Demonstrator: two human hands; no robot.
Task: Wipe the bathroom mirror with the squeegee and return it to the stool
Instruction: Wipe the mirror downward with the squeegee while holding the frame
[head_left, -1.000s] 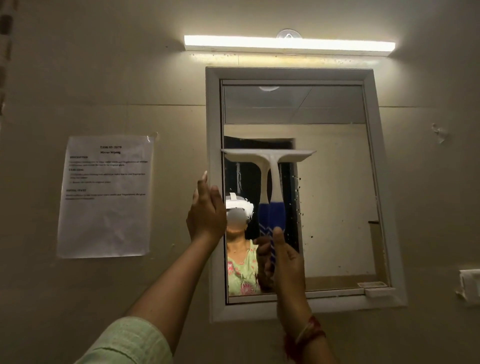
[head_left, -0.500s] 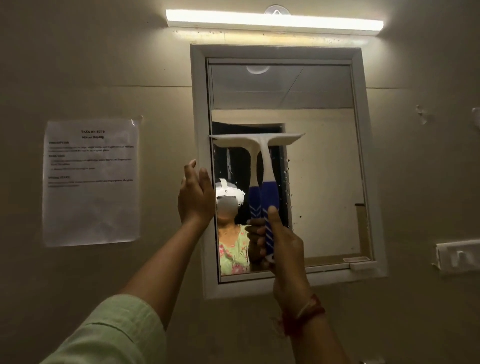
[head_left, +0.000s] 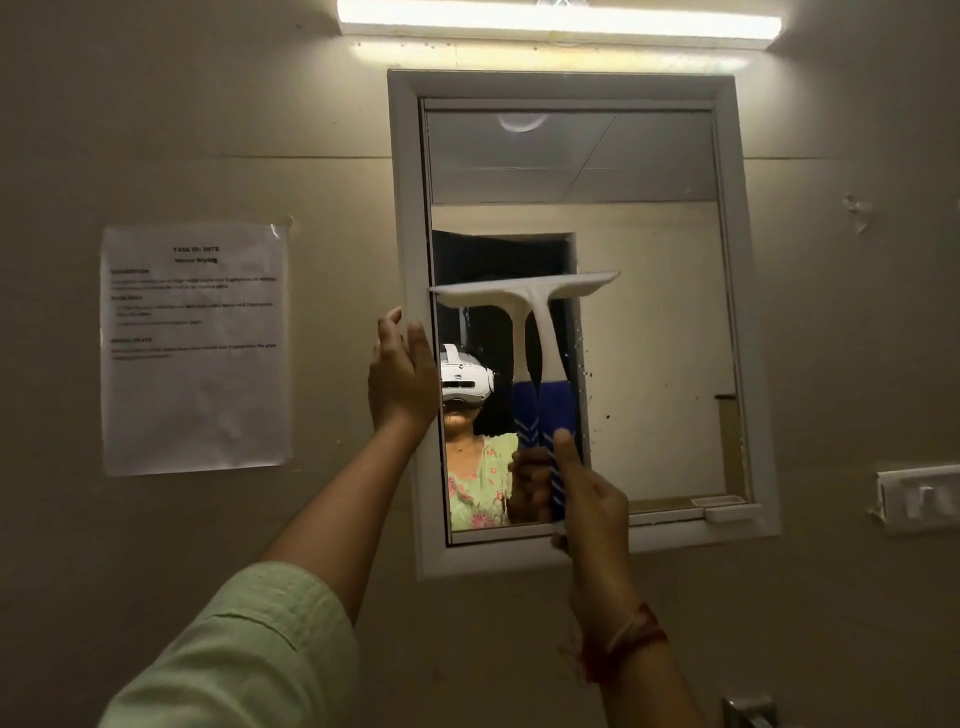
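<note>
A white-framed mirror (head_left: 665, 322) hangs on the beige wall under a tube light. My right hand (head_left: 592, 499) grips the blue handle of the squeegee (head_left: 540, 332), whose white blade lies across the left half of the glass at mid-height. My left hand (head_left: 402, 374) rests flat, fingers up, against the mirror's left frame (head_left: 408, 208). The stool is out of view.
A printed paper sheet (head_left: 195, 348) is taped to the wall left of the mirror. A white switch plate (head_left: 919, 496) sits on the wall at the right. A small white ledge (head_left: 724, 512) juts from the frame's lower right corner. A metal fitting (head_left: 748, 709) shows at the bottom edge.
The squeegee blade has slid down the glass from roughly the upper third to mid-height, my right hand drawing it down. My left hand stays on the left frame.
</note>
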